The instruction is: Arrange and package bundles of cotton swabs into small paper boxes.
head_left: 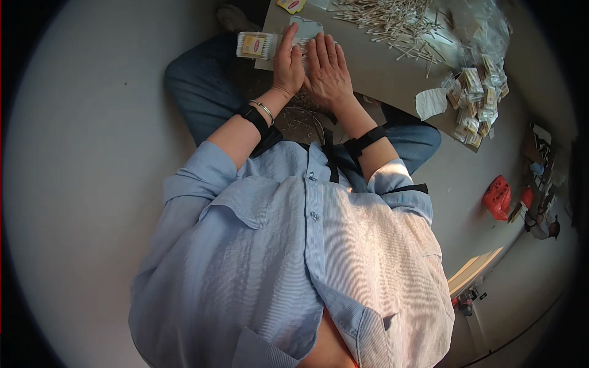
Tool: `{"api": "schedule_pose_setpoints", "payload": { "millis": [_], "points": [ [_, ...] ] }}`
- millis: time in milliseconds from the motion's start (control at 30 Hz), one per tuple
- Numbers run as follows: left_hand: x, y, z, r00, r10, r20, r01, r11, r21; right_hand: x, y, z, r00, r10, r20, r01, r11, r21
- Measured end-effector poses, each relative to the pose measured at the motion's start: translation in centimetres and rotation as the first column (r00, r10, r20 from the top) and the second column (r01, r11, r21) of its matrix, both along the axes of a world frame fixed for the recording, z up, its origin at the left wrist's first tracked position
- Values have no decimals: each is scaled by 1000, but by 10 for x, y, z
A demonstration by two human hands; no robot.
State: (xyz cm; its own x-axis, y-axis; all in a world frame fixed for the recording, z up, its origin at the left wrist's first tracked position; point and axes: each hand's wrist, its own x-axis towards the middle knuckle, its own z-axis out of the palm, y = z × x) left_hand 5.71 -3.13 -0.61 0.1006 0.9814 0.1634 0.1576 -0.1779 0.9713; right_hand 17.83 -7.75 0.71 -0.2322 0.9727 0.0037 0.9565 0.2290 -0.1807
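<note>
My left hand (pixel 288 69) stands on edge at the near side of the table, its fingers stretched out. Beside it my right hand (pixel 329 72) lies palm down, fingers straight and side by side, over a row of cotton swabs (pixel 304 43). The swabs show between the hands and partly hide under my right fingers. Just beyond them is a pale, see-through plastic piece (pixel 307 27), perhaps a box lid. Left of my left hand sits a clear box of cotton swabs (pixel 254 45) with a yellow label. Neither hand visibly grips anything.
Loose cotton swabs (pixel 392 18) lie heaped on the table (pixel 362 76). At the right are clear plastic bags (pixel 481 27), several small packets (pixel 475 98) and a white paper scrap (pixel 431 103). A yellow card (pixel 291 5) lies at the far edge. A red bag (pixel 497 197) rests on the floor.
</note>
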Motion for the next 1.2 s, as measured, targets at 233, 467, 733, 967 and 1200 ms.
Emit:
{"api": "schedule_pose_setpoints", "payload": {
  "millis": [233,467,733,967,1200],
  "points": [
    [-3,-1,1,993,-117,3,117,992,-42,-2,5,-5,999,-30,-28,31,999,17],
    [3,1,1,1000,-20,-5,20,1000,-5,9,7,-7,880,-123,-458,187,978,96],
    [9,-5,-1,998,-56,-26,56,998,-7,-3,16,-18,546,-176,-819,350,936,33],
    [6,-3,-3,998,-55,19,55,998,-7,0,14,-13,788,-179,-590,322,935,148],
    [8,0,-2,997,-75,-8,75,997,10,-1,20,-17,702,-121,-702,285,951,120]
  ]
}}
